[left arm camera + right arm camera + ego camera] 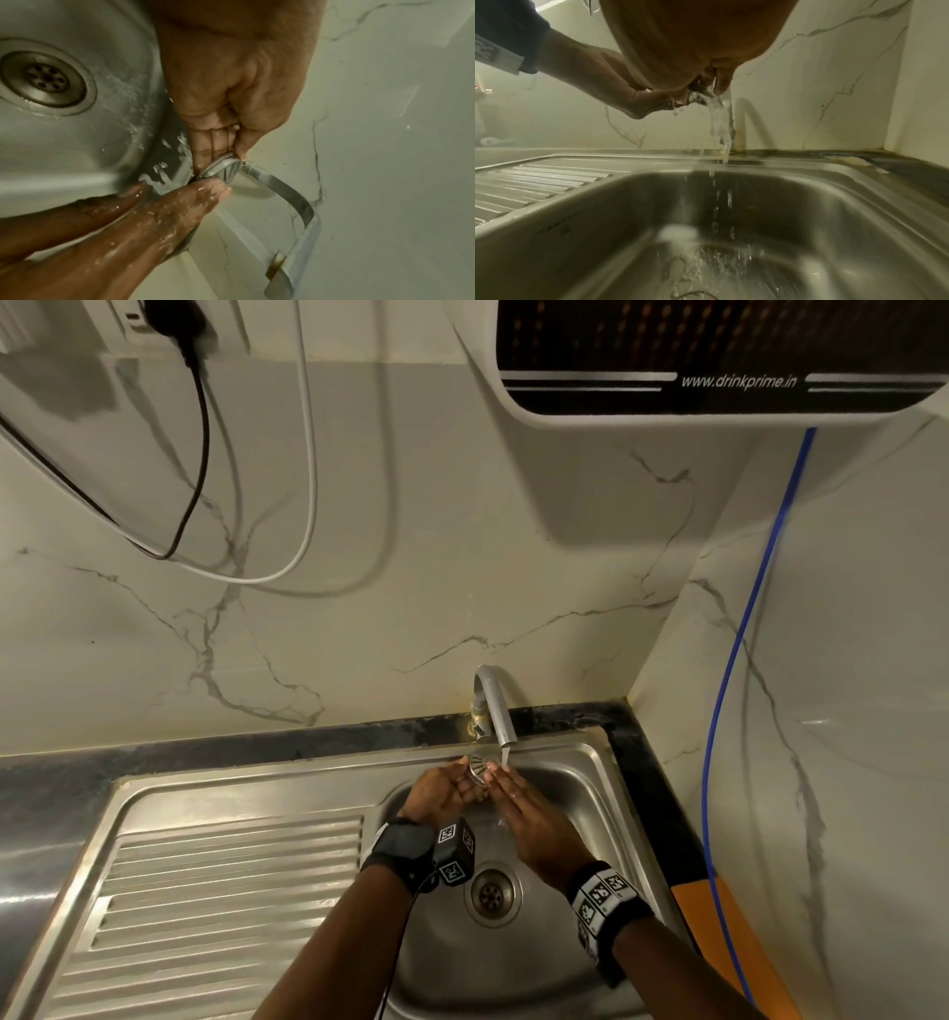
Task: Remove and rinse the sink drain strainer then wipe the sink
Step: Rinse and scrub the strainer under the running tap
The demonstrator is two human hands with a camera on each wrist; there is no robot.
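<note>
Rinsing step: left hand (445, 791) pinches strainer (477, 768) under the tap (495, 706) stream at sink's (590, 762) 12 o'clock; right hand's (529, 819) straight fingers (205, 192) rub it. Next, probably: shut tap, wipe basin.

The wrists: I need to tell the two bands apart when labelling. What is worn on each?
Left wrist: a black strap carrying a black cube with square black-and-white markers and a thin dark cable. Right wrist: a black band with white marker tiles. Both forearms bare; no gloves.
</note>
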